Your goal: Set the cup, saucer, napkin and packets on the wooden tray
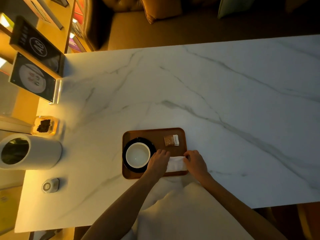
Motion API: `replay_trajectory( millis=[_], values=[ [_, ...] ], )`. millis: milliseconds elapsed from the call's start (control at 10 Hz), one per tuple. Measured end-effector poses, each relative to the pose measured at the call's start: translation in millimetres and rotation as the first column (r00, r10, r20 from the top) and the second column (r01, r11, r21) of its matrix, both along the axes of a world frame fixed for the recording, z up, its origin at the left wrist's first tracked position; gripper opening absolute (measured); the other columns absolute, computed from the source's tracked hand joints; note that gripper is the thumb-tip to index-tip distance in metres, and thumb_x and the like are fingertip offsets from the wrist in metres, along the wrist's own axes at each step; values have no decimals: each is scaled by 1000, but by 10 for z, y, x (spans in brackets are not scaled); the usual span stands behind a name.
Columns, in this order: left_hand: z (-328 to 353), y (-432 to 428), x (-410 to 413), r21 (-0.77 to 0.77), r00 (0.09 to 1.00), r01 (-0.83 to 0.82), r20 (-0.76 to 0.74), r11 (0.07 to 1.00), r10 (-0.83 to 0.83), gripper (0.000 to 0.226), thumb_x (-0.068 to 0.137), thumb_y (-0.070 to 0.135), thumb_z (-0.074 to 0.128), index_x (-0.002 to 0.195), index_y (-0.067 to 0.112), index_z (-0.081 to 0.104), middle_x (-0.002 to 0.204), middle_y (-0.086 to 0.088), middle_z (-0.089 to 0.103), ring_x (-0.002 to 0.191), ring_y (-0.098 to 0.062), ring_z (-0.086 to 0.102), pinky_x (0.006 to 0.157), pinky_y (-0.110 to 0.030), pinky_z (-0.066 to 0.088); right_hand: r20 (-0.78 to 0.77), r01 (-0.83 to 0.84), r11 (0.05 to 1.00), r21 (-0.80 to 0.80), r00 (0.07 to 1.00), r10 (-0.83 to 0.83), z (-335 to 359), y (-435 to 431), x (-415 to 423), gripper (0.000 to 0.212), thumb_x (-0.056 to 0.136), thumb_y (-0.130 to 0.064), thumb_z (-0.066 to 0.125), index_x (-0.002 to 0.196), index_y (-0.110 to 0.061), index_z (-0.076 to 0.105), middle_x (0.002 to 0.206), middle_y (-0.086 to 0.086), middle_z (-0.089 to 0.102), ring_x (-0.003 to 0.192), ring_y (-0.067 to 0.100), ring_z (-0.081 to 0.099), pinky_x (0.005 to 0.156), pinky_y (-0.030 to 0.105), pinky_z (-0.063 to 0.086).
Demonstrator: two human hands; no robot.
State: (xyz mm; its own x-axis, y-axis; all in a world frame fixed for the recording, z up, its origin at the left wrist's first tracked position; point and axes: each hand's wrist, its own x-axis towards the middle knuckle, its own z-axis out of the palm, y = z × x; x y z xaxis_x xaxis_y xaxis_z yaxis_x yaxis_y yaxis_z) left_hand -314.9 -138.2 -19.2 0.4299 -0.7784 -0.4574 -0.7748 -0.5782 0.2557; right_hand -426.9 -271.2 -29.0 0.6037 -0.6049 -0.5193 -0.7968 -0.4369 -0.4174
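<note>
**Both hands on the napkin, tray nearly set**

Two hands meet over the near right part of the wooden tray (174, 131), which lies on the marble table (225, 92) close to its near edge. The left hand (158, 161) presses down on the left end of the folded white napkin (176, 163), fingers curled over it; the right hand (195, 161) pinches the napkin's right end at the tray's right rim. On the tray's left half a white cup (138, 155) sits upright and empty on a black saucer (149, 142). Toward the far right corner of the tray lie the packets (171, 140), a brown one overlapping a white one. At the table's left edge stand a white cylindrical container (43, 151), a glass jar (45, 125) and a small round device (50, 185).
</note>
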Motion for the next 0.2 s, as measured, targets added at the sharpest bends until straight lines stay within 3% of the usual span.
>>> replay_trajectory(
  millis=[100, 200],
  values=[
    [104, 55, 15, -119, 994, 8, 107, 993, 5, 34, 88, 17, 63, 120, 14, 54, 128, -8, 57, 123, -26, 47, 105, -38, 39, 17, -42, 995, -93, 999, 44, 102, 11, 13, 31, 96, -32, 51, 122, -18, 58, 126, 5, 60, 111, 20, 58, 93, 31, 50],
    [271, 214, 90, -131, 971, -66, 221, 989, 94, 40, 93, 24, 55, 131, 17, 48, 148, -9, 42, 144, -30, 25, 119, -49, 22, 52, -150, 967, -205, 985, 164, 246, 22, 37, 42, 95, -40, 49, 133, -19, 51, 135, 4, 55, 123, 20, 51, 102, 34, 46]
  ],
)
